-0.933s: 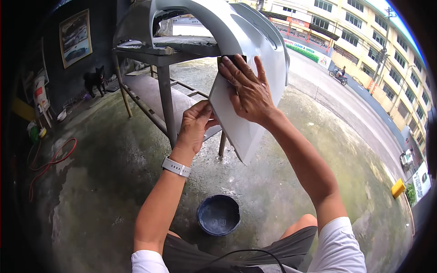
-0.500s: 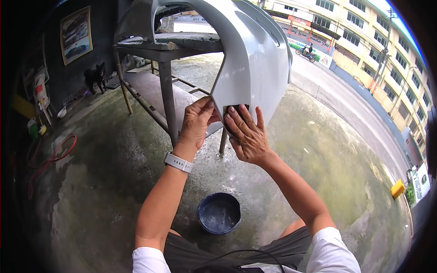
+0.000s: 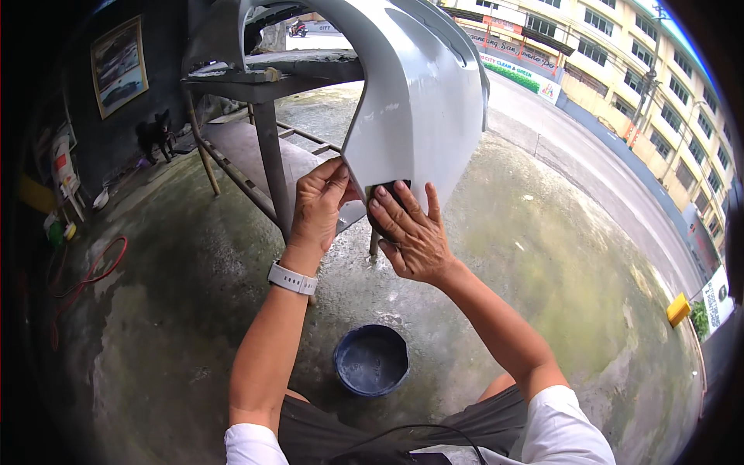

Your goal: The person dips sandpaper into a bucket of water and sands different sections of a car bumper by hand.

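Right hand (image 3: 415,236) presses flat on a mostly hidden dark pad (image 3: 387,194); left hand (image 3: 319,203) pinches the grey bumper's (image 3: 418,101) lower edge.

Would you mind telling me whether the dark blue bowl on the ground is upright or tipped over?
Upright. The dark blue bowl sits flat on the concrete floor, its round opening facing up and its inside visible.

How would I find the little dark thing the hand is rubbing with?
Find the big grey car bumper propped on the metal stand. At its lowest corner, the right hand presses a small dark pad flat against it. It's the only black patch on the grey.
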{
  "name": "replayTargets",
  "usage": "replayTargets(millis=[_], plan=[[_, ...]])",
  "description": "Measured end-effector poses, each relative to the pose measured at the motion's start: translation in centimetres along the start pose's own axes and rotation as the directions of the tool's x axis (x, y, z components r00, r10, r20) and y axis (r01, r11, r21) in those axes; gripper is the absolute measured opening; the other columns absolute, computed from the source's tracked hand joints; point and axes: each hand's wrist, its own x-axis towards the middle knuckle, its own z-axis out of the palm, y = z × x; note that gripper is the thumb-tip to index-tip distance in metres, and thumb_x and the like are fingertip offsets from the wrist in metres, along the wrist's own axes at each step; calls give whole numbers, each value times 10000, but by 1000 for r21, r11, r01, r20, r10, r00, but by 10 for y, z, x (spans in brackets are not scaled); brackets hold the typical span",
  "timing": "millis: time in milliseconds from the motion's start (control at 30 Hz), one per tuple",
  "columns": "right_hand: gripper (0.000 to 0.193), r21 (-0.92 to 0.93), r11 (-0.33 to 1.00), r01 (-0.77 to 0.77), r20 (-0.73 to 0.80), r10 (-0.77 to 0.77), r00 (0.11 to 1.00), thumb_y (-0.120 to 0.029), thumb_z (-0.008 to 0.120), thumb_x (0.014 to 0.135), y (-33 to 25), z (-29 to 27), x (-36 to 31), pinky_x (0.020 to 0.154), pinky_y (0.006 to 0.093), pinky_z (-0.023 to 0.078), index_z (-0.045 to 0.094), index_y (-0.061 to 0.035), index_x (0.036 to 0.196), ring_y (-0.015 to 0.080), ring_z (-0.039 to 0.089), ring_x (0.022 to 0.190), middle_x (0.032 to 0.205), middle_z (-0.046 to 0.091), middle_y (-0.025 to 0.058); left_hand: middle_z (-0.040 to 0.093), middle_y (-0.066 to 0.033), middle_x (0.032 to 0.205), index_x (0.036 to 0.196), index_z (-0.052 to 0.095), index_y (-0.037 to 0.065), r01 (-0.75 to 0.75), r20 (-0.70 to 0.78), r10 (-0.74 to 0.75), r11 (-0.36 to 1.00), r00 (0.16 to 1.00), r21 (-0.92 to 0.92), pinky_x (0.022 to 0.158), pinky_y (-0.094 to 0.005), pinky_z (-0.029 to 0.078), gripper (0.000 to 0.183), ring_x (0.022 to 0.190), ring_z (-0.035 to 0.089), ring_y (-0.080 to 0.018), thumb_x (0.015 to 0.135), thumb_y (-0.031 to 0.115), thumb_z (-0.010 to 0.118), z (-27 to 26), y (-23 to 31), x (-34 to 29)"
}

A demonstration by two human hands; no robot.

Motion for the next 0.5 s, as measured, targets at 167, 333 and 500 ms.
replayTargets(millis=[167, 333, 500], plan=[[639, -196, 980, 17, -201, -57, 978, -344, 506, 981, 43, -32, 125, 1279, 618, -53, 437, -177, 1594, 262, 249, 1590, 1665, 399, 36, 751, -16, 1040, 1220, 718, 81, -8, -25, 8, 1000, 1000, -6, 852, -310, 609, 202, 908, 708, -105, 1045, 160, 653, 5, -6, -3], [641, -96, 995, -8, -113, -3, 994, -368, 492, 994, 19, -19, 77, 1274, 626, -54, 434, -150, 1594, 299, 222, 1597, 1675, 380, 59, 693, 32, 913, 937, 666, 96, -5, -52, 11, 994, 999, 109, 765, -274, 585, 135, 806, 668, -78, 1026, 193, 695, -2, 2, -1], [721, 5, 997, -81, 7, 81, 997, -451, 553, 964, 4, 14, -40, 1293, 596, -45, 386, -214, 1624, 280, 185, 1611, 1697, 345, 19, 685, 29, 896, 921, 659, 98, 5, -46, 1, 991, 999, 134, 749, -261, 577, 162, 788, 664, -73, 1031, 211, 692, 7, -1, 1]])
